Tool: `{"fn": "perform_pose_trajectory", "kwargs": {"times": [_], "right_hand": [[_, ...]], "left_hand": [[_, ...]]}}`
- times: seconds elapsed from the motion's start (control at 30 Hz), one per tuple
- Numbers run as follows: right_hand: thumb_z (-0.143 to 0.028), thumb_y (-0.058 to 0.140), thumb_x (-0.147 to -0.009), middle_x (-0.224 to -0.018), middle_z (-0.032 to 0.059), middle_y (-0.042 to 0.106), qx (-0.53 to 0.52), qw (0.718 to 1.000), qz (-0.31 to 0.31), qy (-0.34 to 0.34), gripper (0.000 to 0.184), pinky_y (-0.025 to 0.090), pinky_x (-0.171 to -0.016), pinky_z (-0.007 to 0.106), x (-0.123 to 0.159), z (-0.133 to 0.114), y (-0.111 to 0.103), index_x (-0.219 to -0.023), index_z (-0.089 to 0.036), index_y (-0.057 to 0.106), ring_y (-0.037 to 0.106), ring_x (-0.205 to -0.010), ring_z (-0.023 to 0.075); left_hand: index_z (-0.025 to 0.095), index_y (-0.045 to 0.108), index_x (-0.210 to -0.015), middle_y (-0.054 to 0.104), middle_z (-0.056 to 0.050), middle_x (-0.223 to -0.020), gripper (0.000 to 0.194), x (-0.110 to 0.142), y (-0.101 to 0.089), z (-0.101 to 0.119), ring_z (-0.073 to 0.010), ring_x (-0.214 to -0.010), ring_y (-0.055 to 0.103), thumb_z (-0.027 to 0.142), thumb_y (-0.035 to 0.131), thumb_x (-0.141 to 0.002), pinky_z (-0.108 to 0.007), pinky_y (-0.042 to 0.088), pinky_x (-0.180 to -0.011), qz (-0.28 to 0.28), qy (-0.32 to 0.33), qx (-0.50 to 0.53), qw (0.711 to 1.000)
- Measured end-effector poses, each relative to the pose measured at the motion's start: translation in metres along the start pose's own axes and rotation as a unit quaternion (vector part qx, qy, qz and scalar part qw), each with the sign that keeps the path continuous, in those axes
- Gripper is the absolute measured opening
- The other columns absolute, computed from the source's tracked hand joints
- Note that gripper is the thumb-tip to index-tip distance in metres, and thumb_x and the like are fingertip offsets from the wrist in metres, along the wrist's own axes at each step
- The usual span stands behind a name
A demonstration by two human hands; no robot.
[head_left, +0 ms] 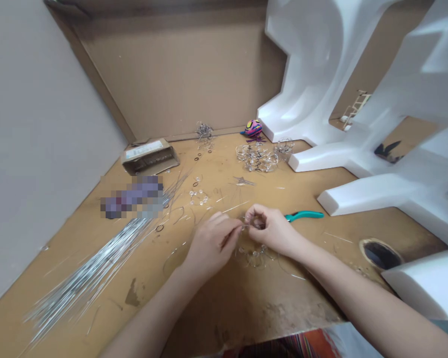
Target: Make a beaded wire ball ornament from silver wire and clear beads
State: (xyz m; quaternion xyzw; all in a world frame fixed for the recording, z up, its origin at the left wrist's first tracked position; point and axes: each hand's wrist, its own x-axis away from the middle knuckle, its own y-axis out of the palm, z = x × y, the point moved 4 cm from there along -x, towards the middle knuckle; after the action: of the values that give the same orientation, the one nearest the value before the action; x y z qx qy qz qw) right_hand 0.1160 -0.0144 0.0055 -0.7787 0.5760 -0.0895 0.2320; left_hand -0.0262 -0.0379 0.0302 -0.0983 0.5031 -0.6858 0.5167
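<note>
From here I can see a fine greyish metal wire piece (243,227) held pinched near the middle, mostly hidden, its curve too small to follow, with what looks like a clear bead on it. Just beside it, toward six o'clock, a cluster of round clear beads on thin looped wire (256,255) lies in open, uneven loops. Near that, a slim silvery strand (297,276) runs toward four o'clock, ending straight; whether they join, I can't tell.
</note>
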Motion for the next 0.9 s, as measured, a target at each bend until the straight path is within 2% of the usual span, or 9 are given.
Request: {"fn": "perform_pose_trajectory", "kwargs": {"times": [0.13, 0.23, 0.47, 0.6, 0.9], "right_hand": [[-0.012, 0.049, -0.062, -0.053, -0.0076, 0.041, 0.037, 0.999, 0.013, -0.015, 0.013, 0.032, -0.049, 0.019, 0.002, -0.004, 0.0, -0.072, -0.02, 0.046, 0.038, -0.049, 0.0073], [-0.011, 0.048, -0.062, -0.052, -0.0075, 0.043, 0.074, 0.997, 0.019, -0.022, 0.014, 0.032, -0.05, 0.02, 0.003, -0.007, 0.001, -0.072, -0.021, 0.046, 0.039, -0.048, 0.0077], [-0.011, 0.048, -0.062, -0.061, -0.0038, 0.047, 0.142, 0.987, 0.05, -0.061, 0.014, 0.03, -0.052, 0.021, 0.005, -0.011, 0.006, -0.072, -0.02, 0.046, 0.041, -0.052, 0.0092], [-0.01, 0.046, -0.064, -0.068, -0.0017, 0.048, 0.162, 0.98, 0.064, -0.095, 0.012, 0.031, -0.054, 0.021, 0.007, -0.011, 0.008, -0.071, -0.02, 0.046, 0.042, -0.057, 0.0098], [-0.005, 0.046, -0.059, -0.061, -0.0038, 0.046, 0.154, 0.98, 0.055, -0.113, 0.016, 0.029, -0.052, 0.02, 0.008, -0.017, 0.004, -0.067, -0.019, 0.046, 0.041, -0.055, 0.0088]], "left_hand": [[0.017, 0.053, -0.067, 0.045, 0.001, -0.061, 0.021, 0.0, 0.002, 0.002, -0.0128, -0.063, 0.043, 0.016, 0.04, -0.084, -0.024, 0.033, -0.057, -0.002, -0.004, -0.051, 0.999], [0.017, 0.046, -0.061, 0.044, 0.001, -0.061, 0.022, 0.001, 0.006, 0.003, -0.0128, -0.063, 0.042, 0.012, 0.041, -0.082, -0.024, 0.031, -0.055, -0.026, 0.013, -0.089, 0.996], [0.018, 0.048, -0.066, 0.05, -0.001, -0.066, 0.021, 0.006, 0.016, 0.003, -0.0157, -0.066, 0.044, 0.012, 0.039, -0.084, -0.027, 0.03, -0.053, -0.03, 0.043, -0.188, 0.981], [0.018, 0.05, -0.067, 0.052, -0.002, -0.067, 0.022, 0.006, 0.019, 0.004, -0.0166, -0.067, 0.046, 0.012, 0.038, -0.085, -0.027, 0.03, -0.053, -0.042, 0.045, -0.204, 0.977], [0.017, 0.051, -0.069, 0.052, -0.001, -0.068, 0.02, 0.005, 0.017, 0.003, -0.0156, -0.068, 0.045, 0.015, 0.041, -0.086, -0.027, 0.031, -0.055, -0.076, 0.065, -0.185, 0.978]]}}
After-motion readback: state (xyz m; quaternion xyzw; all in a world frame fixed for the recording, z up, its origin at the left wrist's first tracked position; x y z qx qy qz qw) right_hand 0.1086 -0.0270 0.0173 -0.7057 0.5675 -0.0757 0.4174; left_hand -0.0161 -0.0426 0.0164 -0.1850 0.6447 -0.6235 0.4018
